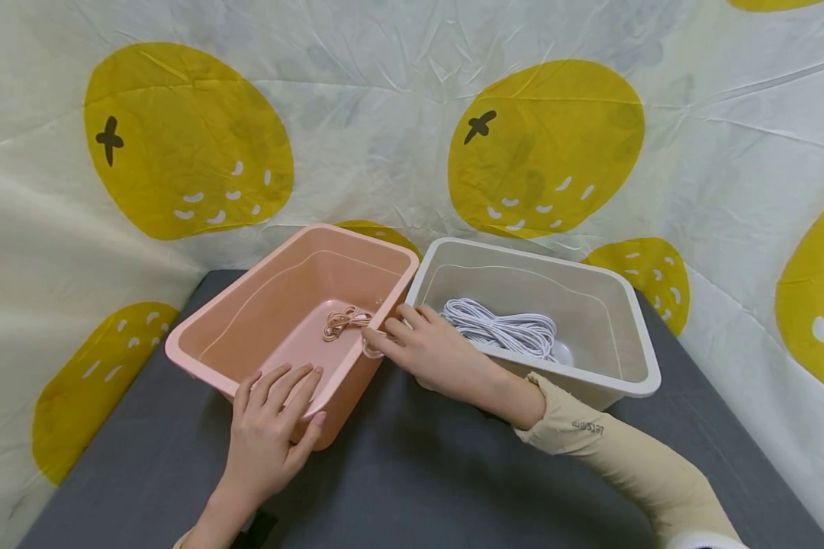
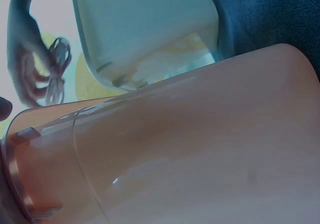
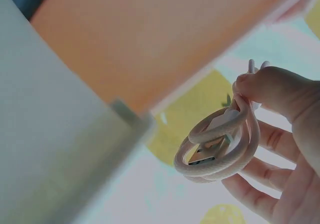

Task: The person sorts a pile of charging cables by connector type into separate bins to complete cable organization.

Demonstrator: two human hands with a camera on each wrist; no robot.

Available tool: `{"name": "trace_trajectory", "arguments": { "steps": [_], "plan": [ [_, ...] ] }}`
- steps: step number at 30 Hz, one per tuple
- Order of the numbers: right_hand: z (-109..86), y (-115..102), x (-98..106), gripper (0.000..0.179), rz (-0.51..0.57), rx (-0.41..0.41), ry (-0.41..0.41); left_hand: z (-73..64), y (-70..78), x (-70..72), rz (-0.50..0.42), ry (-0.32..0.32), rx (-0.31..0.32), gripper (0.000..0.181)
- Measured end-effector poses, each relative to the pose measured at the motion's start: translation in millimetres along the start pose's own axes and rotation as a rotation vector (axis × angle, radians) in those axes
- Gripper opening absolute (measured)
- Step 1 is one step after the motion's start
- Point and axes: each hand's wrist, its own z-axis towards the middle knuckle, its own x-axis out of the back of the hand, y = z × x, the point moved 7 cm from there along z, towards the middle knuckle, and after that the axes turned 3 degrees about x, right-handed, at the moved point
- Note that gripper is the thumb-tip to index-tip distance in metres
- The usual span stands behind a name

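Note:
My right hand (image 1: 436, 354) pinches a small bundled pale pink USB cable (image 3: 215, 154) by its tied middle, between thumb and fingers; its metal plug shows inside the loop. The hand is between the pink bin (image 1: 247, 278) and the grey-white bin (image 1: 618, 320), fingertips close to the pink bin's side rim. In the left wrist view the cable bundle (image 2: 61, 59) hangs in the right hand. Another pinkish coiled cable (image 1: 343, 323) lies inside the pink bin. My left hand (image 1: 268, 427) rests on that bin's near rim, fingers extended over it into the bin.
A large bundle of white cord (image 1: 501, 328) lies in the grey-white bin. Both bins stand side by side on a dark grey table (image 1: 453, 488), their far corners close together. A white cloth with yellow fruit prints (image 1: 371, 114) hangs behind and at the sides.

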Motion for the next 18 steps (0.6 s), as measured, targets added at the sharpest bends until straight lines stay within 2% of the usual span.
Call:
{"name": "trace_trajectory", "arguments": {
  "steps": [6, 9, 18],
  "plan": [
    [20.3, 20.9, 14.2, 0.036, -0.049, 0.005, 0.057, 0.2, -0.1, 0.2, -0.002, 0.004, 0.002, 0.048],
    [32.8, 31.5, 14.2, 0.033, -0.026, 0.008, 0.074, 0.1, -0.1, -0.2, -0.003, 0.002, 0.002, 0.048],
    [64.6, 54.5, -6.2, 0.040, -0.105, 0.011, -0.007, -0.6, 0.8, -0.1, -0.004, -0.002, 0.004, 0.048]
  ]
}}
